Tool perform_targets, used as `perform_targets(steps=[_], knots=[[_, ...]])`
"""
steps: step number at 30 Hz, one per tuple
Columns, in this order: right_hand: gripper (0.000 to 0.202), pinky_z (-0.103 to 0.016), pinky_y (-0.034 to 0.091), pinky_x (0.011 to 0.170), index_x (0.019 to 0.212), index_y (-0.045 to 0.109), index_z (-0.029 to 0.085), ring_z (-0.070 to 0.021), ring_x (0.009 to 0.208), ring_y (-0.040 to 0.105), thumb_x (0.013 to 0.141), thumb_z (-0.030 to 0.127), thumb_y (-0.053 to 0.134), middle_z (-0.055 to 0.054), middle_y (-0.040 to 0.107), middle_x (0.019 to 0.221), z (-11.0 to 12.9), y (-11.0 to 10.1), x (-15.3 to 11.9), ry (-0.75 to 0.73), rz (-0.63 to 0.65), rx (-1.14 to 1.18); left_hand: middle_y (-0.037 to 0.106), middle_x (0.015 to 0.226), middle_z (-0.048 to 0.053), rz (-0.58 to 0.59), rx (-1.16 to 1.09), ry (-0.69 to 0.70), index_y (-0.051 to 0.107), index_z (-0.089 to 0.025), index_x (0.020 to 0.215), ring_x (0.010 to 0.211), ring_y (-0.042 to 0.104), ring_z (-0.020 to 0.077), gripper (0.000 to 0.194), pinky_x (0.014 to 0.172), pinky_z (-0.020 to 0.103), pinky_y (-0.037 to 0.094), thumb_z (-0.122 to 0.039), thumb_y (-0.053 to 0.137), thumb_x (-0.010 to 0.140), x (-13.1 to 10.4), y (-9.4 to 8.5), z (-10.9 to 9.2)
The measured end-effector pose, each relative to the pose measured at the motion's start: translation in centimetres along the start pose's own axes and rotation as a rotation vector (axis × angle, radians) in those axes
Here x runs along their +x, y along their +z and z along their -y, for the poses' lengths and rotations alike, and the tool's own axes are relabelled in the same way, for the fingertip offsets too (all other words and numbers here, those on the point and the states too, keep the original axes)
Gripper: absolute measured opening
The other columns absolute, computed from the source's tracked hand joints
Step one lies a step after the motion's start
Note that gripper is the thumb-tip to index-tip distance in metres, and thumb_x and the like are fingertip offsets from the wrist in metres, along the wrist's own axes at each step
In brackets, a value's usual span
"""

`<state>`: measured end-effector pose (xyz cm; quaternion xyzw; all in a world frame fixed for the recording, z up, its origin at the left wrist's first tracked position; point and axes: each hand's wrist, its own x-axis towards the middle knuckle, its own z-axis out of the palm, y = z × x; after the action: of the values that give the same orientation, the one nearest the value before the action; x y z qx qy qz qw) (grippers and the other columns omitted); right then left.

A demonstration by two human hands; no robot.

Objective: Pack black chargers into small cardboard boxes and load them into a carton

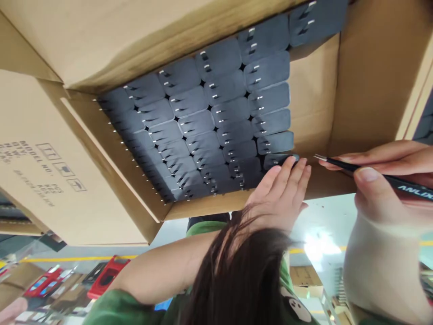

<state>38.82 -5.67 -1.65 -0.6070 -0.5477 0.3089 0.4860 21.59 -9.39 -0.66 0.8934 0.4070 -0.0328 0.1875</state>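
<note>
Rows of dark blue-grey blocks (230, 113) with rounded corners fill much of an open cardboard box (314, 99). Small pairs of pale metal tabs stick up from them. My left hand (280, 189) reaches over the box's near edge, its fingers stretched out side by side. Its fingertips touch the end block (275, 159) of the nearest row and partly hide it. In my right hand (382, 176) is a pair of black tweezers (352, 167), pinched between thumb and fingers. Their thin metal tips point left, apart from the blocks.
Bare cardboard shows right of the blocks. A printed box flap (67, 171) folds outward at left. Long dark hair (240, 280) hangs across the lower middle. Red trays (110, 275) and a small carton (306, 275) lie beyond, above a shiny floor with yellow lines.
</note>
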Motion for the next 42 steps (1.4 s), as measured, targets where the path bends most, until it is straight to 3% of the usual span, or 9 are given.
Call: perform_targets(steps=[6, 10, 14, 20, 23, 28, 31, 37, 42], knots=[[0.011, -0.037, 0.06, 0.055, 0.072, 0.068, 0.023, -0.021, 0.066, 0.071, 0.071, 0.018, 0.078, -0.002, 0.071, 0.076, 0.3, 0.4, 0.3, 0.035, 0.021, -0.02, 0.048, 0.153, 0.007, -0.139, -0.095, -0.056, 0.057, -0.017, 0.137, 0.145, 0.039, 0.0274, 0.046, 0.124, 0.046, 0.025, -0.033, 0.052, 0.094, -1.8, -1.4, 0.6], [0.011, -0.04, 0.063, 0.057, 0.075, 0.067, 0.027, -0.0212, 0.065, 0.07, 0.076, 0.02, 0.076, -0.001, 0.069, 0.076, 0.9, 0.6, 0.3, 0.046, 0.042, -0.04, 0.056, 0.144, 0.018, -0.167, -0.107, -0.249, 0.06, -0.009, 0.132, 0.134, 0.052, 0.029, 0.045, 0.124, 0.051, 0.022, -0.032, 0.053, 0.094, -3.3, -1.7, 1.8], [0.006, -0.048, 0.063, 0.057, 0.081, 0.065, 0.03, -0.0279, 0.073, 0.073, 0.083, 0.026, 0.068, -0.004, 0.069, 0.082, 1.2, 0.1, -0.1, 0.065, 0.13, -0.153, 0.066, 0.131, 0.017, -0.183, -0.143, -0.184, 0.066, -0.009, 0.121, 0.123, 0.061, 0.0271, 0.038, 0.124, 0.05, 0.023, -0.031, 0.054, 0.093, -3.3, -1.6, 1.6], [0.009, -0.062, 0.062, 0.077, 0.078, 0.063, 0.032, -0.0317, 0.088, 0.073, 0.084, 0.028, 0.067, -0.003, 0.068, 0.087, 2.1, -0.1, -0.7, 0.243, 0.065, -0.196, 0.061, 0.135, 0.024, -0.149, -0.105, -0.292, 0.059, -0.003, 0.129, 0.129, 0.057, 0.0345, 0.05, 0.119, 0.057, 0.031, -0.035, 0.057, 0.092, -3.3, -1.7, 0.6], [0.01, -0.064, 0.061, 0.08, 0.081, 0.064, 0.033, -0.0318, 0.089, 0.072, 0.085, 0.025, 0.065, -0.003, 0.068, 0.091, 2.1, -0.1, -0.8, 0.218, 0.11, -0.199, 0.069, 0.124, 0.018, -0.152, -0.194, -0.154, 0.062, -0.005, 0.126, 0.123, 0.062, 0.0281, 0.043, 0.121, 0.048, 0.032, -0.031, 0.054, 0.093, -3.8, -2.1, 0.8], [0.009, -0.059, 0.063, 0.081, 0.091, 0.069, 0.036, -0.0305, 0.09, 0.073, 0.087, 0.029, 0.064, -0.001, 0.069, 0.095, 1.4, -0.8, -0.8, 0.174, 0.154, -0.191, 0.062, 0.133, 0.023, -0.099, -0.141, -0.215, 0.058, -0.004, 0.131, 0.13, 0.056, 0.0345, 0.049, 0.12, 0.056, 0.031, -0.035, 0.058, 0.092, -4.1, -2.0, 0.7], [0.011, -0.06, 0.063, 0.078, 0.096, 0.069, 0.036, -0.0326, 0.093, 0.073, 0.088, 0.033, 0.063, -0.002, 0.07, 0.098, 1.0, -1.5, -0.7, 0.1, 0.246, -0.24, 0.07, 0.123, 0.02, -0.148, -0.235, -0.082, 0.063, -0.004, 0.123, 0.122, 0.063, 0.0297, 0.041, 0.121, 0.05, 0.033, -0.032, 0.058, 0.092, -4.4, -2.2, 0.5], [0.008, -0.057, 0.061, 0.091, 0.081, 0.063, 0.04, -0.028, 0.101, 0.072, 0.087, 0.033, 0.062, 0.003, 0.069, 0.103, 1.1, -2.6, 0.1, 0.243, 0.364, -0.347, 0.056, 0.143, 0.02, -0.166, -0.193, -0.31, 0.057, -0.012, 0.135, 0.142, 0.043, 0.035, 0.044, 0.122, 0.062, 0.02, -0.028, 0.055, 0.094, -4.1, -2.5, 2.4], [0.009, -0.063, 0.06, 0.087, 0.077, 0.059, 0.038, -0.0317, 0.097, 0.072, 0.083, 0.036, 0.066, -0.002, 0.07, 0.103, 1.5, -2.9, 0.3, 0.296, 0.375, -0.371, 0.063, 0.136, 0.015, -0.192, -0.143, -0.243, 0.063, -0.016, 0.127, 0.142, 0.042, 0.0385, 0.038, 0.121, 0.068, 0.008, -0.032, 0.059, 0.092, -4.1, -2.0, 2.5]])
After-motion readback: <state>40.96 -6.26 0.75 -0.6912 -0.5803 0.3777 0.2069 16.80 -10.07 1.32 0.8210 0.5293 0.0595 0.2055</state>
